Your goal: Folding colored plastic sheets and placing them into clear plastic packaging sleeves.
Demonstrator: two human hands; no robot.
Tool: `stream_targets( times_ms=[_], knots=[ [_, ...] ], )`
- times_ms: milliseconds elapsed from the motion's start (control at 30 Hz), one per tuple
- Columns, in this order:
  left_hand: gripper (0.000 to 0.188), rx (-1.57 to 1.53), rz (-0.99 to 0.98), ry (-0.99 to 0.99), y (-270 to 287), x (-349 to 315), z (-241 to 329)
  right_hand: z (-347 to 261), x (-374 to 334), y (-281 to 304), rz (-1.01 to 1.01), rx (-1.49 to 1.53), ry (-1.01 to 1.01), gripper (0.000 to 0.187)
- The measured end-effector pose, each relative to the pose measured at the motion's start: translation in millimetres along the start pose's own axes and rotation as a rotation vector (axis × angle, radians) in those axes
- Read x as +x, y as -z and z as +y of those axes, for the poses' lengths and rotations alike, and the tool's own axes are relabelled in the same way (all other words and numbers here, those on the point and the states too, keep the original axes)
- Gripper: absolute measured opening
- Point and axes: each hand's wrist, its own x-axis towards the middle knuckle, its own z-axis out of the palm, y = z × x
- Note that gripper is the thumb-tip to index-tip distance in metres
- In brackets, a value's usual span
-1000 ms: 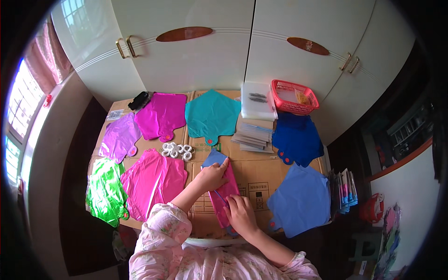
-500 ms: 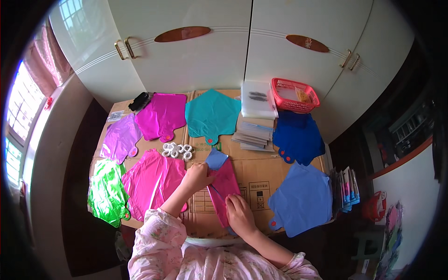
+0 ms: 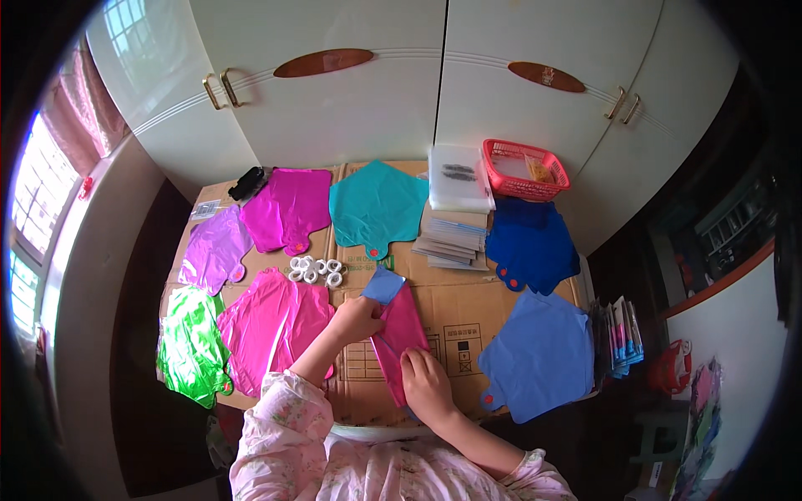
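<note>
1. Head view — a folded pink sheet [image 3: 405, 321] is laid lengthwise on the cardboard [image 3: 451, 302], between the 2 hands and near the person's edge of the table. From its far end a blue piece [image 3: 385, 285] is left showing.
2. The left hand [image 3: 357, 320] is placed at the left edge of the folded pink sheet, just below the blue piece. Its fingers are curled, but their tips are hidden, so whether the edge is grasped cannot be told.
3. The right hand [image 3: 427, 386] is set lower, at the opposite edge — there the folded pink sheet is pinched between thumb and fingers.
4. To the left, a green sheet [image 3: 192, 346], a flat pink sheet [image 3: 274, 327], a lilac sheet [image 3: 215, 245] and a magenta sheet [image 3: 286, 207] are spread out. The flat pink sheet is partly covered by the left forearm.
5. Beyond the hands, a teal sheet [image 3: 378, 203] is laid flat, and white rings [image 3: 313, 270] are gathered to its lower left.
6. To the right, a dark blue sheet [image 3: 532, 250] and a light blue sheet [image 3: 541, 355] are spread. Clear bags [image 3: 456, 188] are stacked beside a red basket [image 3: 518, 189], with cards [image 3: 451, 242] piled just in front.
</note>
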Motion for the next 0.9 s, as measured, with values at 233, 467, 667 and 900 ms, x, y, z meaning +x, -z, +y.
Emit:
stream_targets(
  times_ms=[233, 467, 667, 900],
  knots=[
    [0.023, 0.008, -0.002, -0.063, -1.8, 5.2, -8.3, 0.7, 1.5, 1.5, -0.004, -0.013, 0.035, 0.029],
    [0.020, 0.066, 0.032, -0.078, -2.8, 3.0, -7.6, 3.9, -3.2, -5.6, 0.022, 0.017, 0.055, 0.029],
    [0.028, 0.210, 0.121, -0.507, -28.4, -22.8, 21.0, 5.4, -5.3, -10.8, 0.064, 0.055, 0.041, 0.030],
    [0.044, 0.237, 0.007, -0.511, -39.7, -20.1, 34.3, 5.8, -5.8, -12.1, 0.053, 0.074, 0.034, 0.031]
  ],
)
